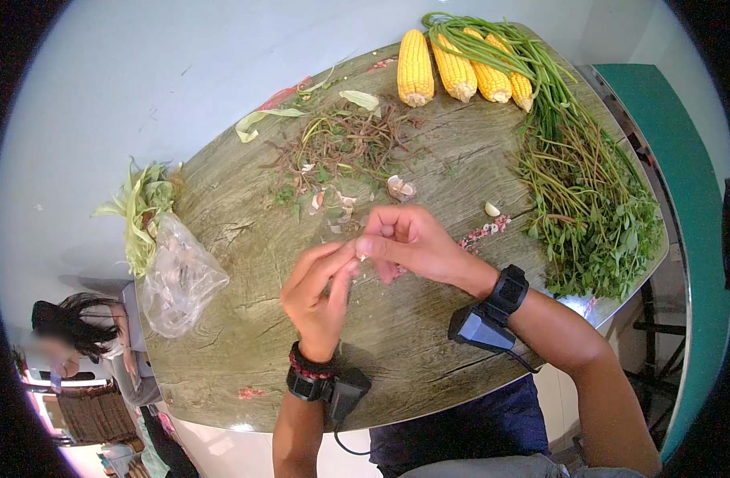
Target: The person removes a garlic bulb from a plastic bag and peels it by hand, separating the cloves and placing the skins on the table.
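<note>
Nearest the camera, the left hand [311, 295] and right hand [419, 245] pinch a small pale piece [362, 256] at their fingertips, above the table [237, 342]; its size calls for fine finger control. A pale clove [492, 209] lies right.

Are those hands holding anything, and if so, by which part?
A small pale piece, pinched at the fingertips of the left hand and right hand; too covered to tell which part.

Small pale garlic clove [362, 256], mostly hidden, above wooden table [245, 342]
</note>
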